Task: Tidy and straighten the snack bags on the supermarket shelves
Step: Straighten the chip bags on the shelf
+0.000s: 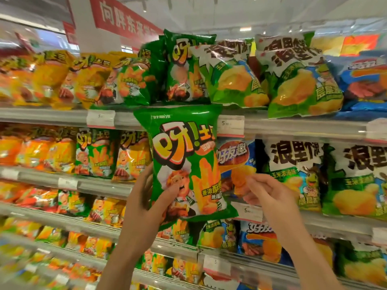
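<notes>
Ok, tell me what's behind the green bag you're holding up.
Behind the green bag, held in the left hand, a blue chip bag pokes out on its right, with the shelf edge above. Whatever sits directly behind the bag's middle is covered.

One head-worn wide-angle view faces the snack shelves [125, 120] close up, tilted slightly upward, from arm's reach.
</notes>
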`<state>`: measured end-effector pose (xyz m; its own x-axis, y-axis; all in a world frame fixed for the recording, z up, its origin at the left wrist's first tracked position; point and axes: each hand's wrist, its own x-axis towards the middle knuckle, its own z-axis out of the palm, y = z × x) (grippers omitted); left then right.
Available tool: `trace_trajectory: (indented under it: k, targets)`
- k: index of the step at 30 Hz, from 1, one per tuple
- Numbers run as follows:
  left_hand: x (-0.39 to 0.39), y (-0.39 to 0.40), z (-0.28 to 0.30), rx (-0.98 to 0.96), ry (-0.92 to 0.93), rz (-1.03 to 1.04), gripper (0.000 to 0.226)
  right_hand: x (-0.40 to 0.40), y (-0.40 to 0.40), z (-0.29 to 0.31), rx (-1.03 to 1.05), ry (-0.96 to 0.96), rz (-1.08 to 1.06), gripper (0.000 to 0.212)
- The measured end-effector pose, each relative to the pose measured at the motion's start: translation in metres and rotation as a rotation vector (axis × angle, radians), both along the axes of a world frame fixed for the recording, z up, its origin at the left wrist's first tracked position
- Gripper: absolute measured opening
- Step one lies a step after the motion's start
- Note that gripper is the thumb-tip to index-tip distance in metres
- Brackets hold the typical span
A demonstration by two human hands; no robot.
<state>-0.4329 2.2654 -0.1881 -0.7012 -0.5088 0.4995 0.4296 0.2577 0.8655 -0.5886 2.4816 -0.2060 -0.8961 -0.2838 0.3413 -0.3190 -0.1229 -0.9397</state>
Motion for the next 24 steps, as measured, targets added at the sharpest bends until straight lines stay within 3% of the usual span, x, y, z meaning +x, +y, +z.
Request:
trace_trajectory:
  k: [6, 12, 18, 24]
  targets:
    - [-0.005, -0.025, 0.004, -0.054, -0.012, -0.038, 0.049, -0.001, -0.023, 0.016, 0.0, -0.007, -0.025, 0.026]
    - [-0.008, -0.062, 0.001, -0.079, -0.011, -0.181, 0.043, 0.021, -0.032, 0.013, -0.003, 0.0, -0.181, 0.014]
    - [0.0, -0.116, 0.015, -0.12, -0.007, -0.245, 0.054, 0.057, -0.071, 0.021, 0.007, 0.028, -0.284, 0.013]
    - [-0.001, -0.148, 0.053, -0.22, 0.075, -0.24, 0.049, 0.073, -0.1, 0.074, 0.12, 0.235, -0.388, 0.008]
